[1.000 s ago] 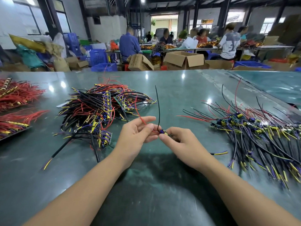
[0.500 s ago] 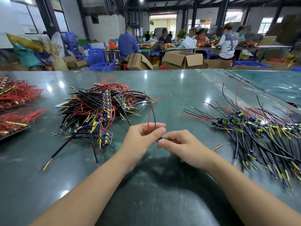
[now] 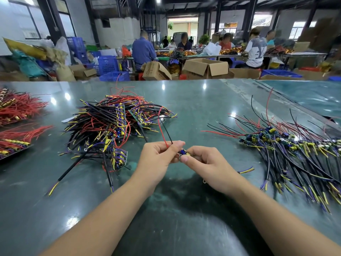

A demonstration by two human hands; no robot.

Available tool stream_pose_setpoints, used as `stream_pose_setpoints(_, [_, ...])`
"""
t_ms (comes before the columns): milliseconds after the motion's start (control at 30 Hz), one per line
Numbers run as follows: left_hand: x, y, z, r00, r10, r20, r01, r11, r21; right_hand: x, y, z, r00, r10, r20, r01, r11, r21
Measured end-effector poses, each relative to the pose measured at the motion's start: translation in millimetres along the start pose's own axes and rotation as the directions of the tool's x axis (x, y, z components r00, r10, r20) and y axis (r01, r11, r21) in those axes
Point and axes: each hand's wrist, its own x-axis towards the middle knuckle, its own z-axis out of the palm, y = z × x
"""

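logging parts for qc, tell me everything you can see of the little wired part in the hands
The little wired part is small, blue and yellow, held above the green table between both hands. The right hand pinches its body; the left hand pinches its red wire and black wire, which rise and curve away. Finer detail is hidden by fingers.

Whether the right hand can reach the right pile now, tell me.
Probably yes: mostly bare table lies between the right hand and the pile. But it pinches a part whose wires the left hand holds.
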Motion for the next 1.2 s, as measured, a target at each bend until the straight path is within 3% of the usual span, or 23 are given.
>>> stream_pose_setpoints(333, [1.0,6.3,2.6,0.978,0.079,-0.195,-0.078,0.997,0.011,-0.5,-0.9,5.8,0.996,-0.063,-0.064,0.061,0.997,-0.037])
stream_pose_setpoints(567, [4.0,18.2,-5.3,0.931,0.033,-0.364,-0.103,0.979,-0.175,-1.9,-1.9,9.2,0.991,-0.105,-0.078,0.104,0.994,-0.027])
stream_pose_setpoints(700, [3.0,21.5,-3.9,0.923,0.006,-0.384,-0.098,0.970,-0.221,-1.6,-1.7,9.8,0.991,-0.110,-0.082,0.111,0.994,0.009])
stream_pose_setpoints(933, [8.6,35.0,-16.7,0.871,0.060,-0.488,-0.209,0.944,-0.257,-2.8,-2.1,8.8,0.991,-0.106,-0.078,0.109,0.994,0.026])
stream_pose_setpoints(1200, [18.9,35.0,-30.6,0.873,0.029,-0.487,-0.174,0.951,-0.256,-3.4,-0.7,9.0,0.994,-0.089,-0.070,0.090,0.996,0.012])
